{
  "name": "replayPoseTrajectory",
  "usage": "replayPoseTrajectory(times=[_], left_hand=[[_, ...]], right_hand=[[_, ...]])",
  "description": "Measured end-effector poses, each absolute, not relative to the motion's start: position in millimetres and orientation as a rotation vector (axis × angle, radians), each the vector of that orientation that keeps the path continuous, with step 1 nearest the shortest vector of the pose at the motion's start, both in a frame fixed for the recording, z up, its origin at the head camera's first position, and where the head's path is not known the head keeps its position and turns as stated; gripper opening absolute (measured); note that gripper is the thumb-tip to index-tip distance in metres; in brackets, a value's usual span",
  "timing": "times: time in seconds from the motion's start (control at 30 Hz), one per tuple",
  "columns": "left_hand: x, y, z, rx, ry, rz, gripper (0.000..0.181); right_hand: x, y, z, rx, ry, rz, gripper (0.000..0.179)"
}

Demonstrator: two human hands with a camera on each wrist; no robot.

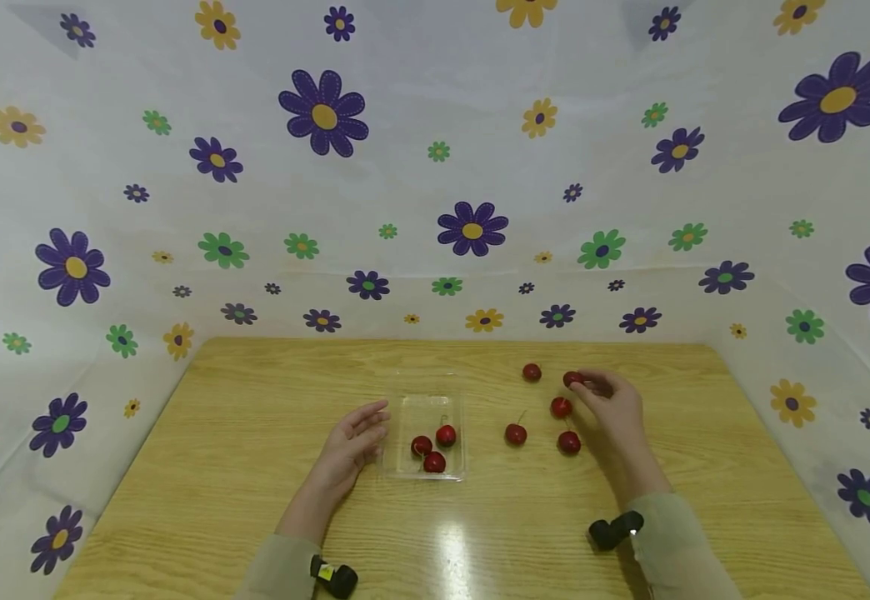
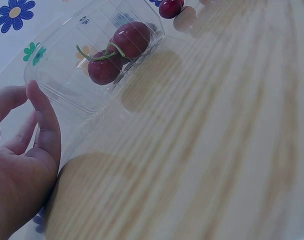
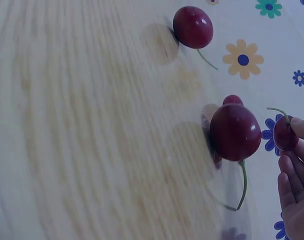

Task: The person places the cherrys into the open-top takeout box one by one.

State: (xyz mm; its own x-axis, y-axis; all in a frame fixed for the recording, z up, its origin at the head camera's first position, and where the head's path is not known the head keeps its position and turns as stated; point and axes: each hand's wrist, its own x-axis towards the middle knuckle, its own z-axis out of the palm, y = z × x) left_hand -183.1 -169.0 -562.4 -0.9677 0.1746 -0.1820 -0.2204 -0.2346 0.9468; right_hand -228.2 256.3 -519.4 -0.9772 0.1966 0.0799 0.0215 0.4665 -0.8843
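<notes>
My right hand (image 1: 618, 412) pinches a dark red cherry (image 1: 572, 379) between thumb and fingers, at the far right of the loose cherries. In the right wrist view the held cherry (image 3: 284, 135) shows a short green stem by the thumb. A clear plastic container (image 1: 414, 414) stands mid-table with three cherries (image 1: 434, 462) inside, some with stems. My left hand (image 1: 348, 450) is beside the container's left side, fingers relaxed and holding nothing. Seen from the left wrist, the fingertips (image 2: 34, 89) overlap the container's near corner.
Several loose cherries lie on the wooden table (image 1: 255, 417) right of the container: one (image 1: 515, 434) nearest it, one (image 1: 532, 372) at the back, and a close pair (image 1: 568, 442) by my right wrist. A flower-print sheet (image 1: 405, 183) rises behind and along both sides.
</notes>
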Motion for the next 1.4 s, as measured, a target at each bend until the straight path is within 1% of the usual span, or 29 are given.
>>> replayPoseTrajectory(times=[0.37,0.77,1.0,1.27,1.4], left_hand=[[-183,-169,-562,-0.06,1.758,2.288,0.055],[-185,-169,-563,-0.054,1.748,2.295,0.055],[-184,-170,-563,-0.045,1.75,2.293,0.055],[-185,-170,-564,-0.06,1.744,2.291,0.055],[-185,-169,-564,-0.056,1.744,2.297,0.055]], right_hand=[[-226,237,-510,-0.109,-2.604,1.498,0.041],[-220,209,-498,-0.026,-2.619,1.525,0.037],[-217,193,-496,0.088,-2.591,1.517,0.033],[-213,174,-497,0.304,-2.551,1.438,0.028],[-208,164,-493,0.368,-2.539,1.454,0.027]])
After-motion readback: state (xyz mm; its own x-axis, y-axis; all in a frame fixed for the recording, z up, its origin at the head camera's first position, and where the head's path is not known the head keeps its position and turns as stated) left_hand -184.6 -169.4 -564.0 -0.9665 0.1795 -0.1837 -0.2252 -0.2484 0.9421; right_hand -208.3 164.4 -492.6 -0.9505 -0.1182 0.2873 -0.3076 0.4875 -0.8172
